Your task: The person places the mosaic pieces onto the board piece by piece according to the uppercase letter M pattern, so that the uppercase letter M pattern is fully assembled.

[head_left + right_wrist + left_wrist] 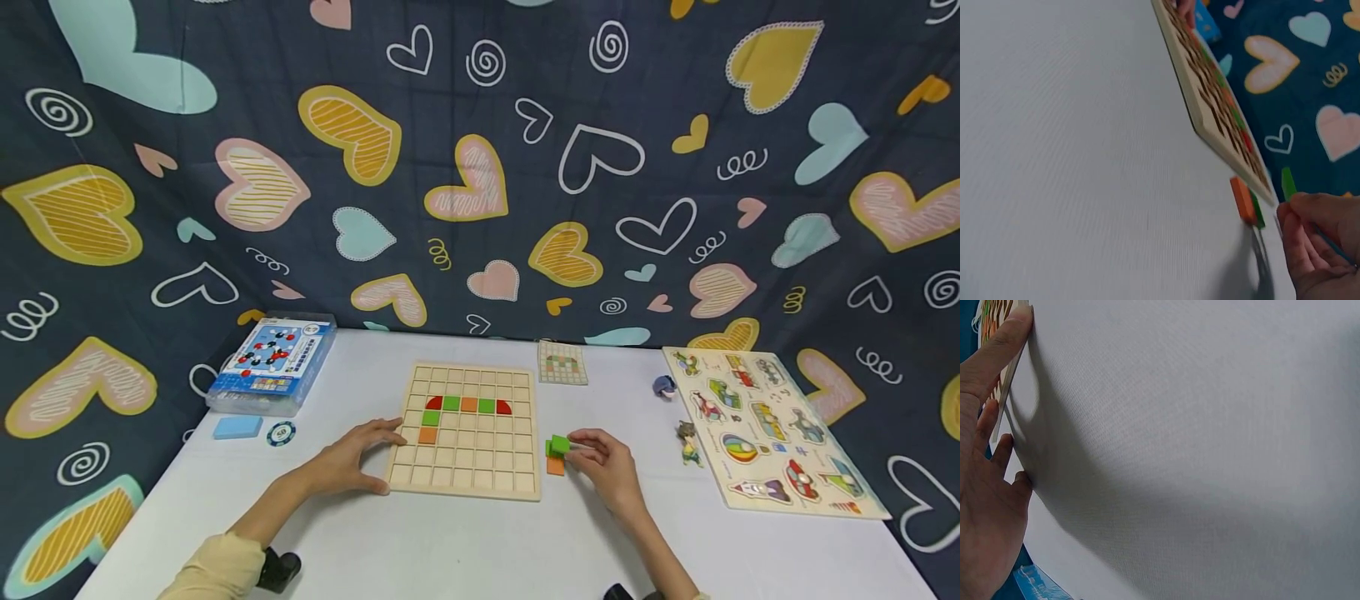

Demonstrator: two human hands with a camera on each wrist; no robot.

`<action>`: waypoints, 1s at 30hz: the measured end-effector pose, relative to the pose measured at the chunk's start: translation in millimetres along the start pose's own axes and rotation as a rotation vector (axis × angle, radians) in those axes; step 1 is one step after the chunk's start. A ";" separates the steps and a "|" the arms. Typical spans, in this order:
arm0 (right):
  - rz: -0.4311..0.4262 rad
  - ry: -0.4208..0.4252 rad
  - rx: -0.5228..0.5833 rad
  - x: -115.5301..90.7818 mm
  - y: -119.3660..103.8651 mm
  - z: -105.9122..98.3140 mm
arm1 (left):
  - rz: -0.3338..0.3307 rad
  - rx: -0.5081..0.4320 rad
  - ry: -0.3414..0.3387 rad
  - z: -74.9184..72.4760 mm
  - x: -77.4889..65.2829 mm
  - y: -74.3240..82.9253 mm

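Observation:
A wooden grid board (pixel 472 458) lies mid-table with red, green and orange tiles in some of its cells, forming an arch-like row that runs down on the left. Along the board's left edge rests my left hand (pixel 348 458), thumb at the near corner and fingers farther up the side. My right hand (pixel 611 471) pinches a green square tile (pixel 1288 183) between thumb and fingertips, just right of the board. Beneath that tile, an orange tile (pixel 1243 200) and another green tile (pixel 1257 209) are on the table, partly overlapped in the head view.
A small pattern card (pixel 562 363) lies behind the board. To the right are a picture puzzle board (pixel 765 492) and two small figurines. On the left stand a boxed molecule set (pixel 273 358), a light blue block (pixel 237 427) and a round chip (pixel 281 433). Heart-patterned cloth hangs behind.

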State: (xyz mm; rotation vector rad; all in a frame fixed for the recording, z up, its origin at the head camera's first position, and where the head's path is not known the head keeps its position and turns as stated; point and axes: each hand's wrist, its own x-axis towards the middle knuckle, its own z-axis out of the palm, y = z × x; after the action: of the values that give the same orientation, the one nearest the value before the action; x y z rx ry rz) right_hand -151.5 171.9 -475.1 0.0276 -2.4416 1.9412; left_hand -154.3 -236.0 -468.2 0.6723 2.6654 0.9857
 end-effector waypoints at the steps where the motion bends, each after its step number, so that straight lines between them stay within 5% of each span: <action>1: 0.003 0.001 0.008 2.3 -0.8 4.6 | -0.001 0.001 0.001 -0.2 -0.1 0.1; 14: -0.079 -0.052 0.074 29.5 -9.4 61.1 | 0.004 -0.014 -0.003 -0.6 -0.5 1.2; 30: -0.246 -0.124 -0.055 50.4 -13.2 105.5 | -0.015 -0.013 -0.004 -0.4 -0.5 1.2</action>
State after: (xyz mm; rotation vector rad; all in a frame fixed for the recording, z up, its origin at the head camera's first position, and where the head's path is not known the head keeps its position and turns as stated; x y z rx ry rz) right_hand -202.1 66.1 -484.6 0.4370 -2.4264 1.8178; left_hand -153.5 -235.7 -467.0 0.6496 2.6544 0.9957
